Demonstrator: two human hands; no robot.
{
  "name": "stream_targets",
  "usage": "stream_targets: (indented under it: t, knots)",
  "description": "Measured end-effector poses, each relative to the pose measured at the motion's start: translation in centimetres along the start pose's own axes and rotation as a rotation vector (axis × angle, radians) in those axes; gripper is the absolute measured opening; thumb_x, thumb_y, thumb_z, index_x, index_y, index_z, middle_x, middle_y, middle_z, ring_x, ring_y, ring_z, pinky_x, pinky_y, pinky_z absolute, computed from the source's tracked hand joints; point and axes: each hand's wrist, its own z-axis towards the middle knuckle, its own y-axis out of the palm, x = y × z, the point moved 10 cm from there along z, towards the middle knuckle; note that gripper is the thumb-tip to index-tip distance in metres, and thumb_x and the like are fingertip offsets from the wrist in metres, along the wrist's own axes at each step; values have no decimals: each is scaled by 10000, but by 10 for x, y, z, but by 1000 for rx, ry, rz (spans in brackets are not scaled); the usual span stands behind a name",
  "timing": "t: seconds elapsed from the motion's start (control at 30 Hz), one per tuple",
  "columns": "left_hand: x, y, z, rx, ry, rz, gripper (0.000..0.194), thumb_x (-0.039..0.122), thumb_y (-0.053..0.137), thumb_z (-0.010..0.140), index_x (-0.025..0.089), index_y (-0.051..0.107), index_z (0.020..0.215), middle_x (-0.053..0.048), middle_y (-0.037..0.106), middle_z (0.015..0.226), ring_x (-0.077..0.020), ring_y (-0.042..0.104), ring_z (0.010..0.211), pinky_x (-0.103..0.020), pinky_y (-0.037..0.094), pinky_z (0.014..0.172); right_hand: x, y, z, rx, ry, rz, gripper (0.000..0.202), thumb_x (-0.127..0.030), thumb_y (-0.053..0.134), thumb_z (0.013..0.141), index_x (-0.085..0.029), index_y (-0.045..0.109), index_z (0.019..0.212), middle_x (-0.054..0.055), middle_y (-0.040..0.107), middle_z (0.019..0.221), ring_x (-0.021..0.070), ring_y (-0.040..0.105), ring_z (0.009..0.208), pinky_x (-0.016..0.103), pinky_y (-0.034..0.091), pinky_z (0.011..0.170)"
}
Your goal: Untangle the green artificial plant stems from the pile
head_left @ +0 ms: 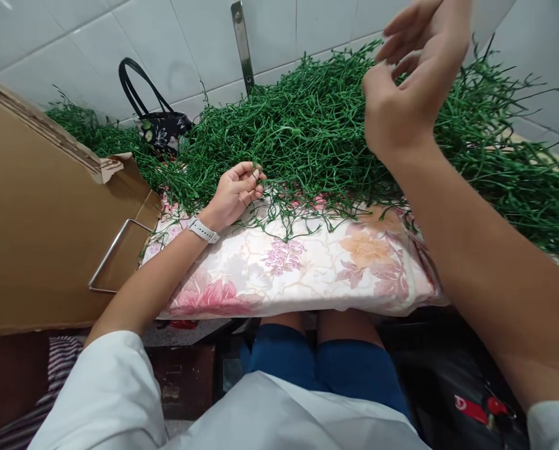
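My left hand (236, 192) is at the front edge of a large heap of thin, branching green stems (302, 134). Its thumb and forefinger are pinched together on a green stem, of which only a small bit shows at the fingertips. Raised over the right part of the heap is my right hand (413, 81), with its fingers loosely bent and apart. I see nothing held in it. Loose stems spill from the heap onto the floral-patterned cloth (283, 275) that covers the work surface.
A cardboard box (49, 231) stands at the left, beside a bent metal wire handle (115, 250). Behind, a dark floral handbag (164, 131) sits among the stems. A metal bracket (242, 47) is fixed to the tiled wall (279, 31). My legs are under the surface.
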Motion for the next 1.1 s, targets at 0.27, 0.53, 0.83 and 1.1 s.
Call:
stream_targets:
  t: [0.27, 0.53, 0.83, 1.1]
  knots:
    - [1, 3, 0, -61, 51, 11, 200, 85, 824, 836, 150, 636, 855, 46, 697, 759, -24, 646, 576, -125, 550, 584, -57, 100, -85, -703, -249, 96, 78, -187, 557, 867, -183, 634, 881, 48, 636, 771, 183, 547, 705, 330, 398, 706]
    - [1, 4, 1, -68, 99, 38, 423, 292, 1012, 636, 165, 640, 790, 68, 652, 729, -34, 636, 614, -144, 545, 579, -49, 121, -106, -975, -115, 121, 227, -415, 573, 1001, -191, 607, 984, 49, 620, 816, 183, 514, 719, 309, 358, 702]
    - [0, 7, 2, -161, 134, 224, 521, 512, 986, 635, 202, 630, 854, 52, 670, 711, -63, 623, 552, -187, 531, 545, -47, 128, -114, -1046, -191, -66, 174, -246, 518, 1023, -161, 572, 881, 88, 645, 832, 175, 489, 712, 295, 306, 692]
    - [4, 22, -4, -267, 163, 328, 366, 331, 932, 710, 189, 598, 758, 45, 573, 625, -68, 512, 541, -185, 447, 484, -56, 130, -120, -1138, -278, -64, 149, -63, 512, 937, -146, 620, 879, 74, 694, 845, 145, 497, 692, 264, 285, 663]
